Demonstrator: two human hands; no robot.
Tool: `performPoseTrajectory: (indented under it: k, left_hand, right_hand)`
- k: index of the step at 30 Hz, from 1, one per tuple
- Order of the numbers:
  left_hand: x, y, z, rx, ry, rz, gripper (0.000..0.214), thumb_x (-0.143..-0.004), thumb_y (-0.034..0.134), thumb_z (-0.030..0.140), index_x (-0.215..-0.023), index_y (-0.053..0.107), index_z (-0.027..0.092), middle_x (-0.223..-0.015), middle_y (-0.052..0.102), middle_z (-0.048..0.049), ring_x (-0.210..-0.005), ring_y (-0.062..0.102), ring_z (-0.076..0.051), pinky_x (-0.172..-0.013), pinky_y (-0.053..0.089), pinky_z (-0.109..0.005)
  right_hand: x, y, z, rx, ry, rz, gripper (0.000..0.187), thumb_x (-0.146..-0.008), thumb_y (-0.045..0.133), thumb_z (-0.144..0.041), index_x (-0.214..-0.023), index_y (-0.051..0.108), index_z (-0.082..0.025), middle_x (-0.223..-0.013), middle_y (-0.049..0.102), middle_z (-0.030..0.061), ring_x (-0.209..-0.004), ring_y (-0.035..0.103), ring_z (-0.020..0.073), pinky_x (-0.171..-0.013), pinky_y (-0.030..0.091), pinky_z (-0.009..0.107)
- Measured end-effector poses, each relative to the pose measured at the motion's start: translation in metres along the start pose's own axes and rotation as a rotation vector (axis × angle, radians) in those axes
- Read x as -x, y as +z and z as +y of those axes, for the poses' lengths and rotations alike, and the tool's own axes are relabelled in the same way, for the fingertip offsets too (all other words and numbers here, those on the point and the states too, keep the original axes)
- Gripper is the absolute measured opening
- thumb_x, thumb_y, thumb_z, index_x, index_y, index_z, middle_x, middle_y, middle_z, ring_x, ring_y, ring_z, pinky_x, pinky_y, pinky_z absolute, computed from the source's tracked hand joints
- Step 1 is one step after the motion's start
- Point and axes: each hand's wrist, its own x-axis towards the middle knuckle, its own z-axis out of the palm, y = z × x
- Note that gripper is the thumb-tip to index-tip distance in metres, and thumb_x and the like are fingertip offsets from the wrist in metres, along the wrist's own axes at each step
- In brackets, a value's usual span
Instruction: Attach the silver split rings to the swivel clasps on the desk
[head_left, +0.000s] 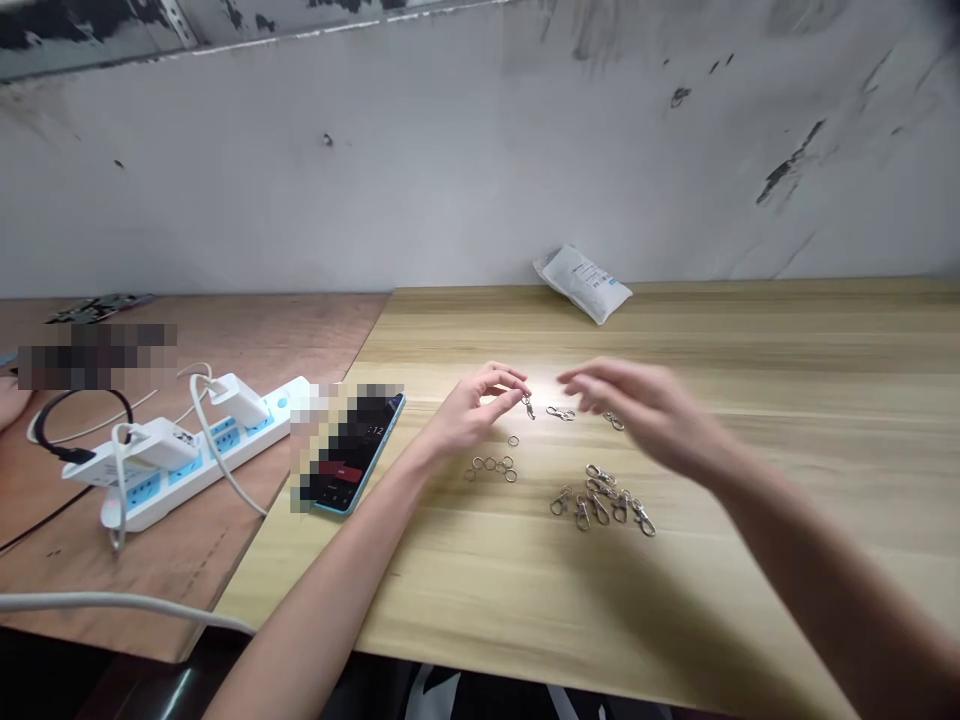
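My left hand (474, 408) hovers over the light wooden table (675, 620), thumb and forefinger pinched on a small metal clasp (529, 406) that hangs from them. My right hand (637, 405) is just to its right, blurred by motion, fingers stretched toward the left hand and holding nothing I can make out. A clasp (561, 413) lies on the table between the hands and another (614, 421) under the right hand. Several small split rings (491, 465) lie below the left hand. A pile of several lobster clasps (604, 498) lies under the right wrist.
A phone (352, 450) with its screen lit lies left of the rings. A white power strip (187, 450) with chargers and cables sits on the darker board at left. A small white packet (583, 283) lies against the wall at the back.
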Motion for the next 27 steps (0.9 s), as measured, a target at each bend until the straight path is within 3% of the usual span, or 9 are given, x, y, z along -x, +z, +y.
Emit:
performPoseTrajectory:
  k: [4, 7, 12, 18, 22, 27]
  left_hand:
    - [0.002, 0.001, 0.003, 0.042, 0.022, 0.050, 0.015, -0.091, 0.057, 0.028, -0.091, 0.069, 0.018, -0.114, 0.059, -0.0101, -0.115, 0.055, -0.022, -0.094, 0.047, -0.038]
    - [0.005, 0.005, 0.006, 0.011, 0.015, 0.076, 0.016, -0.091, 0.057, 0.028, -0.092, 0.070, 0.019, -0.114, 0.059, -0.0103, -0.118, 0.053, -0.024, -0.097, 0.046, -0.039]
    - [0.005, 0.014, 0.005, 0.003, -0.041, 0.156, 0.013, -0.088, 0.061, 0.029, -0.090, 0.070, 0.019, -0.112, 0.060, -0.0092, -0.111, 0.058, -0.023, -0.091, 0.049, -0.037]
    - [0.005, 0.019, 0.002, -0.152, -0.026, 0.269, 0.009, -0.086, 0.065, 0.028, -0.084, 0.068, 0.019, -0.106, 0.063, -0.0064, -0.104, 0.059, -0.021, -0.088, 0.049, -0.037]
    - [0.008, 0.016, 0.001, -0.440, 0.154, 0.210, 0.011, -0.090, 0.059, 0.022, -0.087, 0.070, 0.021, -0.103, 0.065, -0.0054, -0.104, 0.055, -0.020, -0.093, 0.046, -0.039]
    - [0.009, 0.010, -0.003, -0.618, 0.305, 0.105, 0.014, -0.091, 0.056, 0.019, -0.094, 0.069, 0.021, -0.107, 0.065, -0.0068, -0.101, 0.053, -0.021, -0.080, 0.051, -0.032]
  right_hand:
    - [-0.011, 0.029, 0.007, -0.281, 0.077, -0.226, 0.043, -0.096, 0.043, -0.051, -0.102, 0.070, -0.017, -0.100, 0.068, 0.0093, -0.086, 0.061, 0.0186, -0.073, 0.049, 0.032]
    - [-0.012, 0.044, 0.012, -0.456, 0.059, -0.244, 0.040, -0.096, 0.044, -0.049, -0.099, 0.070, -0.018, -0.100, 0.068, 0.0079, -0.083, 0.060, 0.0167, -0.074, 0.046, 0.031]
    - [-0.009, 0.054, 0.016, -0.557, 0.066, -0.191, 0.035, -0.097, 0.047, -0.045, -0.085, 0.066, -0.018, -0.083, 0.066, 0.0037, -0.073, 0.055, 0.0140, -0.074, 0.044, 0.029]
    - [-0.010, 0.064, 0.020, -0.502, 0.100, -0.059, 0.030, -0.095, 0.049, -0.042, -0.080, 0.061, -0.018, -0.079, 0.064, 0.0021, -0.062, 0.050, 0.0119, -0.064, 0.041, 0.027]
    - [-0.007, 0.066, 0.021, -0.301, 0.117, 0.028, 0.031, -0.095, 0.047, -0.039, -0.075, 0.059, -0.018, -0.071, 0.059, 0.0005, -0.059, 0.046, 0.0118, -0.058, 0.036, 0.025]
    - [-0.003, 0.068, 0.023, -0.124, 0.060, 0.021, 0.027, -0.096, 0.042, -0.034, -0.078, 0.056, -0.019, -0.070, 0.057, -0.0004, -0.061, 0.046, 0.0128, -0.057, 0.034, 0.025]
